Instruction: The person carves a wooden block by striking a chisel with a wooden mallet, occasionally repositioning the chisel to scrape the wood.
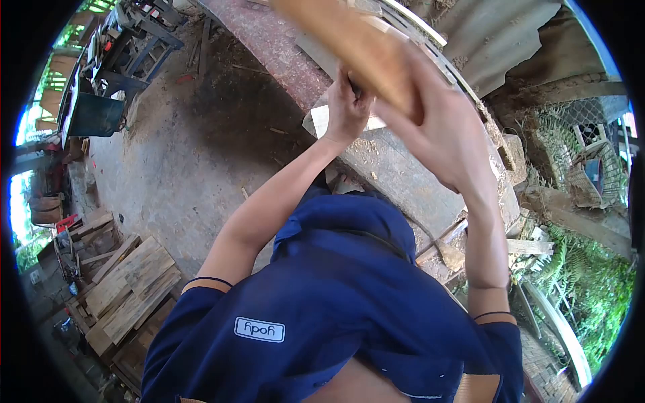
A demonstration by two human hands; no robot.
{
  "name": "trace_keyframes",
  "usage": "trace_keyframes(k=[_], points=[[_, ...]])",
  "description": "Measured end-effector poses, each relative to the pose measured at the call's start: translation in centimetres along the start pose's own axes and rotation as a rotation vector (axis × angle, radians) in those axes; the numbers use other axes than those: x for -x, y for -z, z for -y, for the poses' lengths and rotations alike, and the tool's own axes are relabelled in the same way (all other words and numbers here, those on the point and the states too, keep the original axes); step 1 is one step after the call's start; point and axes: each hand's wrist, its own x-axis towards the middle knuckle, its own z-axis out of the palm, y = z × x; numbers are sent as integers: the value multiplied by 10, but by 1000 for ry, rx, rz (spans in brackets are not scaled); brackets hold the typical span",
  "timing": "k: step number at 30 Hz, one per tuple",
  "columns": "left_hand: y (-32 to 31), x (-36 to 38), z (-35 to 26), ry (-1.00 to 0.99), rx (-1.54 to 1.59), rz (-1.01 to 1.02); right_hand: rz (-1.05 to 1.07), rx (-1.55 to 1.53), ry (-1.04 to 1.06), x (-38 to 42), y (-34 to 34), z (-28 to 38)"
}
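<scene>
Both hands (403,114) gripping wooden plank (349,47), slanting upper-left to lower-right

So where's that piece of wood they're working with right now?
In the head view, the wooden board is up at top centre, gripped by the right hand and the left hand, above the long timber beam.

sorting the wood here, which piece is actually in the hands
The blurred light-brown wooden board at top, gripped by both hands; the pale stacked planks lie untouched on the ground at lower left.

single head-worn view; steeply down over own chest, close on raised hands; wide fisheye, workshop yard beyond
</scene>
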Motion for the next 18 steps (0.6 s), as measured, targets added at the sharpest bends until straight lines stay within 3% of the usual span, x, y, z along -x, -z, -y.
trace_keyframes(k=[2,3,7,8,9,10,12,14,15,18], points=[[5,-2,14,-30,-19,17,228,146,-45,-4,1,-7],[5,-7,11,-55,-44,25,227,151,-41,-6,5,-6],[5,-5,-5,139,113,30,-126,-288,-24,-1,6,15],[4,-1,8,180,15,41,-142,-174,31,-1,-3,8],[5,1,10,136,2,61,-161,-56,87,-1,-13,-1],[4,-1,10,48,-41,48,84,173,-34,2,-17,-8],[5,-15,9,-53,-81,24,86,104,-70,6,-18,-14],[16,-27,1,-171,-231,-146,106,-22,-160,16,-25,-17],[25,-26,13,192,-46,-222,111,-25,-153,22,-31,-21],[58,-37,38,507,196,-538,102,-122,-336,38,-40,-31]])
